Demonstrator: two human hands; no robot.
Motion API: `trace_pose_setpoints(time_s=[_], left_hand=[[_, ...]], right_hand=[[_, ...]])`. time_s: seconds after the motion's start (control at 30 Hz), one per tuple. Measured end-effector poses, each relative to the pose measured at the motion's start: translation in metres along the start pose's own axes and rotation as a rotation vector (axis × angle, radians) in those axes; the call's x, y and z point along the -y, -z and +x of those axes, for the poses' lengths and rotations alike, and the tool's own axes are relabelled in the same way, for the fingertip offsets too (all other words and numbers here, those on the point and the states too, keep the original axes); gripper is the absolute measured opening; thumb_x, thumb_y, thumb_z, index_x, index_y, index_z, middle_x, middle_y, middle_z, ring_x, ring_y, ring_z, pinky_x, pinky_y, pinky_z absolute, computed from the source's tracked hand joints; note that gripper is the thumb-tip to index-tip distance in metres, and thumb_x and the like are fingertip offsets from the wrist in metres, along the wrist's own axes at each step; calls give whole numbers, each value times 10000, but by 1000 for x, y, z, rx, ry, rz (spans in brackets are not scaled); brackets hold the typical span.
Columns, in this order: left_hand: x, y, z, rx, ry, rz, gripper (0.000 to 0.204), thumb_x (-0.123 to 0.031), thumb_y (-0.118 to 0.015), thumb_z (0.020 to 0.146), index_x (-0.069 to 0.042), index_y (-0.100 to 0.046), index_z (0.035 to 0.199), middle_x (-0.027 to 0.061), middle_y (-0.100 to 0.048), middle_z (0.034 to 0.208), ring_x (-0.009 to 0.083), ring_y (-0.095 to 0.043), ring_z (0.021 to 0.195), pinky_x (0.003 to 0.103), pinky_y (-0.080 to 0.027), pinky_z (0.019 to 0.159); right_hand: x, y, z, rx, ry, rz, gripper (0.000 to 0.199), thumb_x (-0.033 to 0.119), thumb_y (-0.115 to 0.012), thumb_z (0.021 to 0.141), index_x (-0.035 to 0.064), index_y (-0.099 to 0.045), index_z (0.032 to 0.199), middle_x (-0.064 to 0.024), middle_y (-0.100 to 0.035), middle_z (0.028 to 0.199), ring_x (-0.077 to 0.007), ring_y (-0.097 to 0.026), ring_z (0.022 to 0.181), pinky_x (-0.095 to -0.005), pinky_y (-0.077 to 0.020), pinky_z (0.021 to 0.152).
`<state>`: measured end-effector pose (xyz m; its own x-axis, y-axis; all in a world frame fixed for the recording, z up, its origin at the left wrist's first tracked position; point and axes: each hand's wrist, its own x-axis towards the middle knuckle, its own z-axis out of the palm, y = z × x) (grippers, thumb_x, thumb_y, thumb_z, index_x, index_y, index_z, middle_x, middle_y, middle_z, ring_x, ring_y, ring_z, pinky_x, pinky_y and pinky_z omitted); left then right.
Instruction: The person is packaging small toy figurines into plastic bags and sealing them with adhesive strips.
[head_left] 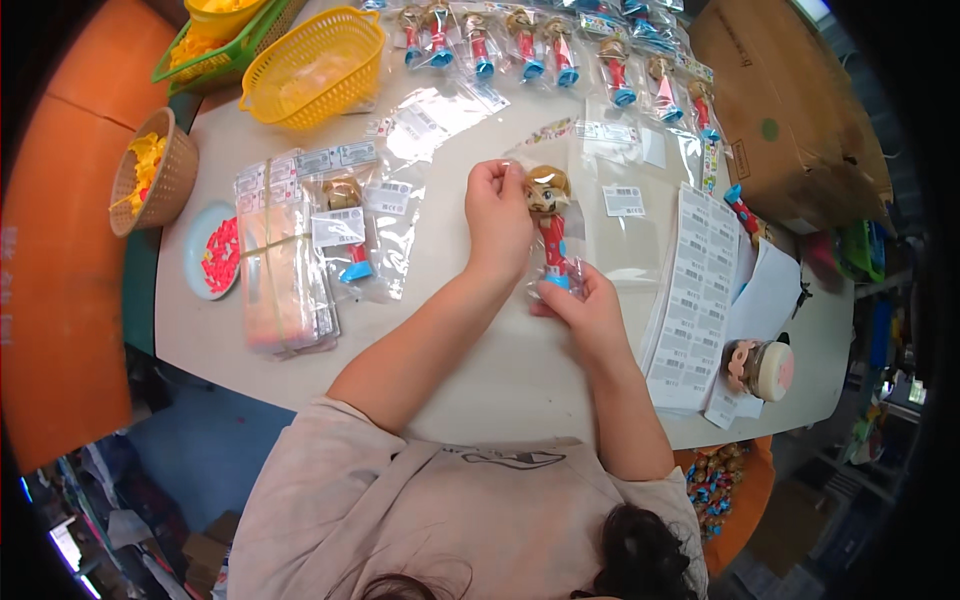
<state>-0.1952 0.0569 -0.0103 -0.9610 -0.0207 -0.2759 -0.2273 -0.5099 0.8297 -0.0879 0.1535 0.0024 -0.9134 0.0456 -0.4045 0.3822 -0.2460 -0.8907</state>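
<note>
Upright in front of me is a toy figure (553,235) with a golden head, a red body and a blue base, inside a clear plastic bag (575,190). My left hand (500,222) is closed beside the head, its fingertips pinching the bag's edge. Down at the blue base, my right hand (590,315) grips the figure between thumb and fingers through the plastic. Left of my hands lies another bagged figure (355,268) with a white label (338,227) over it. Flat clear bags with labels (625,201) lie just right of the held figure.
Banded flat bags (285,310) are stacked at left, next to a plate of small pink pieces (195,262). Bagged figures (525,50) line the far side. Yellow basket (335,75), beige basket (150,200), cardboard box (790,110), label sheets (690,300) and a jar (770,370) surround the work area.
</note>
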Motion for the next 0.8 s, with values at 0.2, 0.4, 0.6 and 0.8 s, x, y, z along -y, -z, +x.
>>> trace_pose_setpoints(time_s=[0.2,0.4,0.6,0.8], left_hand=[[-4,2,-1,-39,-316,214,127,-111,-493,964,10,-468,989,56,-557,845,85,-537,719,228,-462,636],[-19,2,4,136,-237,248,280,-191,-581,923,32,-473,1053,85,-574,854,110,-566,732,246,-476,653],[-38,12,6,531,55,504,692,-298,-777,764,68,-409,1222,151,-595,965,194,-628,864,284,-528,717],[-28,12,6,404,126,395,777,-245,-828,711,33,-369,1273,193,-581,1023,213,-630,875,309,-546,729]], right_hand=[[-3,-3,0,-26,-36,79,266,111,-608,899,-51,-561,1104,-93,-649,990,-154,-649,839,-286,-565,760],[-8,-15,1,110,-55,85,274,168,-555,939,-44,-568,1112,-115,-656,980,-203,-669,813,-296,-564,765],[-5,-1,0,104,-116,183,360,263,-558,948,-70,-562,1084,-136,-649,973,-220,-674,798,-300,-571,698],[3,-7,-7,92,-46,216,363,300,-541,954,-33,-566,1096,-126,-657,940,-184,-668,783,-284,-574,677]])
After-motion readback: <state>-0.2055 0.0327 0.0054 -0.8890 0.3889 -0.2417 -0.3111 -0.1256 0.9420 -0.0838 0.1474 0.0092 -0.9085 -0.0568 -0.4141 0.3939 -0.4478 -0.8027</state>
